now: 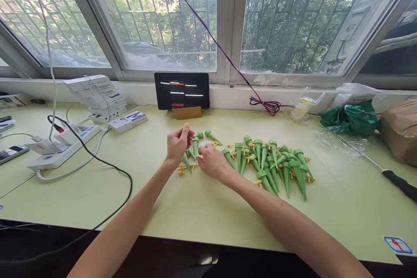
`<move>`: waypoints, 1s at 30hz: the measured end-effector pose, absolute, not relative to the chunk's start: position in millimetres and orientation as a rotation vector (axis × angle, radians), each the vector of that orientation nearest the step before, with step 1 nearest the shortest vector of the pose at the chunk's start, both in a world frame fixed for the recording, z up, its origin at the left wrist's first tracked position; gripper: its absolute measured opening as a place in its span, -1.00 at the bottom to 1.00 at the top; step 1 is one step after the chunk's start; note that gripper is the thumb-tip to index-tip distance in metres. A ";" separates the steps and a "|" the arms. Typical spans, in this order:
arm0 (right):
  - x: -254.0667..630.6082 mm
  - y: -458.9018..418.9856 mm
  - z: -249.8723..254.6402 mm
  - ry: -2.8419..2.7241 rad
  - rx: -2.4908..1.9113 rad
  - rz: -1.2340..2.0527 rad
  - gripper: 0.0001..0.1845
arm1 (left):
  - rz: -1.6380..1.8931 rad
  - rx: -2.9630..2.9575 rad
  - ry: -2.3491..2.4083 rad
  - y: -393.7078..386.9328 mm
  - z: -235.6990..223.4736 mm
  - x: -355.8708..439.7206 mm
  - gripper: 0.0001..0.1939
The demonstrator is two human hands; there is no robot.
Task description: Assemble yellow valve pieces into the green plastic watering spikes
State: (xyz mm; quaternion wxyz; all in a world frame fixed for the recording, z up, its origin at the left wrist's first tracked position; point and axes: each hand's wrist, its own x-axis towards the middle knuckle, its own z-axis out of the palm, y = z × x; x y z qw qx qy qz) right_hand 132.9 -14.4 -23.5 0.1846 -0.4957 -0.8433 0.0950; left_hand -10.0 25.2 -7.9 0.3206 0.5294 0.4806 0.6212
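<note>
My left hand [178, 144] is raised over the table with its fingers curled and the thumb pressed on top; anything inside the grip is hidden. Just right of it are green plant-watering spikes [195, 145], partly covered by my hands. My right hand [212, 163] is closed low beside them, its fingertips turned inward, and I cannot make out what they pinch. Small yellow valve pieces [181, 170] lie below my left hand. To the right spreads a pile of green spikes [263, 156], many with yellow valves fitted at their caps.
A dark tablet [182, 91] leans on a cardboard stand at the back. White boxes [104, 100], a power strip [65, 150] and cables occupy the left. On the right are a green bag [350, 118], a brown package [400, 128] and a screwdriver [399, 183].
</note>
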 end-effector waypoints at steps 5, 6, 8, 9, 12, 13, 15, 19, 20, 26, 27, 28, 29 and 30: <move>123.5 -10.5 -23.3 -2.439 -1.441 0.291 -0.81 | 1.692 1.389 1.293 25.3 -7.3 -11.9 -0.60; 122.9 -10.3 -24.1 -2.444 -1.442 0.297 -0.81 | 1.699 1.384 1.291 25.0 -6.7 -11.7 -0.59; 122.2 -10.1 -25.9 -2.446 -1.432 0.302 -0.82 | 1.701 1.372 1.285 24.1 -5.7 -10.9 -0.59; 121.8 -9.9 -26.8 -2.447 -1.424 0.301 -0.82 | 1.699 1.368 1.282 23.7 -5.4 -10.3 -0.59; 119.8 -9.0 -28.6 -2.452 -1.414 0.290 -0.82 | 1.693 1.362 1.267 23.0 -5.2 -8.8 -0.59; 118.9 -8.6 -29.0 -2.456 -1.416 0.286 -0.82 | 1.691 1.361 1.261 22.9 -5.3 -8.6 -0.59; 117.3 -7.8 -29.4 -2.465 -1.422 0.278 -0.82 | 1.688 1.358 1.258 22.8 -5.6 -8.3 -0.59; 116.3 -8.8 -29.8 -2.471 -1.433 0.255 -0.81 | 1.679 1.366 1.281 22.1 -5.2 -7.6 -0.60; 116.5 -9.6 -29.9 -2.468 -1.436 0.250 -0.80 | 1.675 1.365 1.282 21.8 -5.1 -7.2 -0.60; 117.2 -12.5 -31.1 -2.441 -1.432 0.205 -0.77 | 1.673 1.351 1.253 22.1 -7.1 -5.1 -0.60; 117.4 -12.6 -31.0 -2.430 -1.434 0.198 -0.77 | 1.676 1.350 1.254 22.4 -7.7 -5.0 -0.60; 117.8 -12.6 -30.6 -2.418 -1.437 0.193 -0.77 | 1.680 1.348 1.255 22.7 -8.0 -4.9 -0.60; 118.6 -12.8 -29.9 -2.404 -1.440 0.188 -0.78 | 1.685 1.347 1.253 22.8 -8.1 -4.7 -0.60; 119.9 -13.1 -29.1 -2.389 -1.439 0.185 -0.78 | 1.691 1.345 1.251 22.7 -7.9 -4.5 -0.60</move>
